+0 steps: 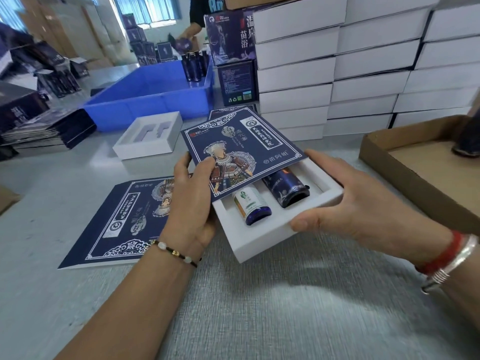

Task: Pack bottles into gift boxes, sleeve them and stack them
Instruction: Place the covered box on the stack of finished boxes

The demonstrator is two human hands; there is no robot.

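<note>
A white gift box [262, 237] is held just above the grey desk [233, 307], near its middle, with 2 bottles lying side by side in its insert. The smaller bottle [253, 206], with a green and white label, lies on the left; the dark blue bottle [287, 189] lies on the right. Their far ends are hidden under a dark blue printed sleeve [241, 154], which covers the far half of the box and is tilted slightly.

The sleeve is gripped at its left edge by the left hand [193, 201], thumb on the printed top and fingers curled behind. The box is held at its near right corner by the right hand [363, 203], its thumb pressed on the near wall and its fingers curled round the far right side.

To the left, a flat sleeve [114, 222] lies on the desk. Beyond it, an open white box [148, 139] with an empty insert stands in front of a blue crate [145, 97], in whose far right corner dark bottles [193, 66] stand upright. At the left edge, flat sleeves are piled [49, 131]. At the right edge lies a shallow cardboard tray [405, 162]. At the far side, stacks of white boxes [337, 71] are ranged.
</note>
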